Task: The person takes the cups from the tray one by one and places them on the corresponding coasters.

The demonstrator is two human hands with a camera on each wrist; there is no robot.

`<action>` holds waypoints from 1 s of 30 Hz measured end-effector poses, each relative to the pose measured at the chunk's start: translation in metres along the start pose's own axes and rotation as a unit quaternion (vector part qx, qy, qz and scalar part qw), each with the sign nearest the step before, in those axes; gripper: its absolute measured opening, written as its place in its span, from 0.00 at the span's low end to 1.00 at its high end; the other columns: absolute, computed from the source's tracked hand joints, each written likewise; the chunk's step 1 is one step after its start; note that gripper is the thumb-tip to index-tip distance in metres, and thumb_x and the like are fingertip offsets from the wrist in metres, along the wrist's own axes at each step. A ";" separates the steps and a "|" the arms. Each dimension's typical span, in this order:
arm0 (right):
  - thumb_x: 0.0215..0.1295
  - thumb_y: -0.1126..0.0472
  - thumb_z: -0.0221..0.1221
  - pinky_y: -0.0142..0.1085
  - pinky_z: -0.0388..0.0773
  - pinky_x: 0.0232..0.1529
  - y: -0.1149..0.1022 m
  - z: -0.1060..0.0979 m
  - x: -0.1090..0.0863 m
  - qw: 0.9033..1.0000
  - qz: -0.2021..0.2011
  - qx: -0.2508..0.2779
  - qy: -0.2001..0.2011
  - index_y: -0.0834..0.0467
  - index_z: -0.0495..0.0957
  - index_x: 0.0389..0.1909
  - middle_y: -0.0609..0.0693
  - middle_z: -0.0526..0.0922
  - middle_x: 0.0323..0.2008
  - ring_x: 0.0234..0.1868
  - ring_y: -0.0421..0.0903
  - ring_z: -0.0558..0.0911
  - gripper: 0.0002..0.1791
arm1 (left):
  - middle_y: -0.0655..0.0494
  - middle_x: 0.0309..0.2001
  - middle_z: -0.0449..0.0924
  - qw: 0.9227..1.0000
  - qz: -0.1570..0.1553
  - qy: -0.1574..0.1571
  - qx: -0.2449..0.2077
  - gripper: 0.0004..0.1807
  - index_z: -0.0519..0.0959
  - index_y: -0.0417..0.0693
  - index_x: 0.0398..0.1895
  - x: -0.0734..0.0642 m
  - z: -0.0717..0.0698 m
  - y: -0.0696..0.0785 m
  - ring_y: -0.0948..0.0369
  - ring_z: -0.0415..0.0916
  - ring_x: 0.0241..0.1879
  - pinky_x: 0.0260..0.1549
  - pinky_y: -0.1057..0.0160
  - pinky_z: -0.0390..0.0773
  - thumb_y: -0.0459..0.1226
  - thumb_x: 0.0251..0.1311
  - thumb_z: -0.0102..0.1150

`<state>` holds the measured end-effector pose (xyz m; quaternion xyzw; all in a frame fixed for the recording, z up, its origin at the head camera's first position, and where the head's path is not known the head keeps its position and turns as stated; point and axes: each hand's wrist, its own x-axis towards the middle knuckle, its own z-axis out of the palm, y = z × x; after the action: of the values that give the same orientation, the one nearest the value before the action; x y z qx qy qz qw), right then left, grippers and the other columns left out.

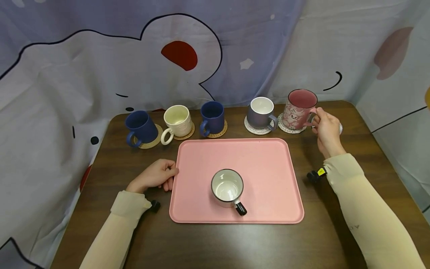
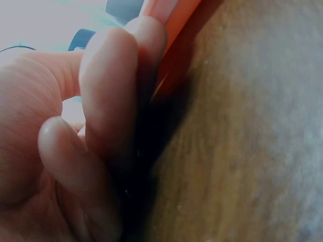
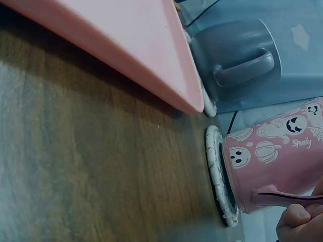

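My right hand [image 1: 327, 129] grips the handle of a pink mug [image 1: 293, 116] with white ghost and pumpkin drawings. In the right wrist view, the base of that pink mug [image 3: 282, 156] is right at a white woven coaster [image 3: 220, 174]. My left hand [image 1: 156, 174] is at the left edge of a pink tray [image 1: 262, 160], thumb over the rim and other fingers curled. Close up in the left wrist view, bent fingers [image 2: 108, 85] meet the tray's edge [image 2: 176, 22]. A white mug [image 1: 227, 186] with a dark rim and black handle stands on the tray.
Along the table's back edge stand a blue mug [image 1: 139, 125], a cream mug [image 1: 179, 121], another blue mug [image 1: 214, 117] and a grey mug [image 1: 258, 117], by or on round coasters. A printed curtain [image 1: 100, 74] hangs behind the wooden table [image 1: 215, 246].
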<state>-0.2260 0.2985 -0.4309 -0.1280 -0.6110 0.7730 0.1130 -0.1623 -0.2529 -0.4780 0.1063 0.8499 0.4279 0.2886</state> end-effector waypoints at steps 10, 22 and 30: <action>0.82 0.52 0.50 0.36 0.44 0.24 0.006 -0.008 0.002 1.000 0.009 -0.016 -0.014 0.52 0.59 0.13 0.41 0.56 0.15 0.19 0.39 0.53 0.30 | 0.49 0.17 0.84 1.000 0.000 0.002 -0.001 0.17 0.77 0.42 0.28 -0.001 0.000 0.001 0.58 0.79 0.13 0.12 0.67 0.70 0.41 0.76 0.51; 0.81 0.51 0.52 0.35 0.53 0.21 0.004 -0.015 0.000 0.998 -0.011 -0.050 -0.038 0.57 0.71 0.17 0.43 0.72 0.16 0.16 0.38 0.63 0.27 | 0.48 0.17 0.84 1.000 0.000 0.002 -0.004 0.17 0.77 0.42 0.28 -0.001 -0.001 0.001 0.57 0.79 0.13 0.12 0.67 0.70 0.41 0.76 0.51; 0.79 0.49 0.55 0.29 0.64 0.20 0.002 -0.022 -0.002 0.998 0.007 -0.037 -0.053 0.58 0.79 0.23 0.43 0.80 0.20 0.17 0.38 0.68 0.24 | 0.48 0.18 0.84 1.000 -0.001 0.001 -0.004 0.17 0.77 0.42 0.29 0.000 0.000 0.001 0.57 0.80 0.14 0.12 0.67 0.70 0.41 0.76 0.52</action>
<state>-0.2165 0.3173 -0.4375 -0.0952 -0.6431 0.7566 0.0701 -0.1622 -0.2524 -0.4771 0.1037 0.8485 0.4312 0.2888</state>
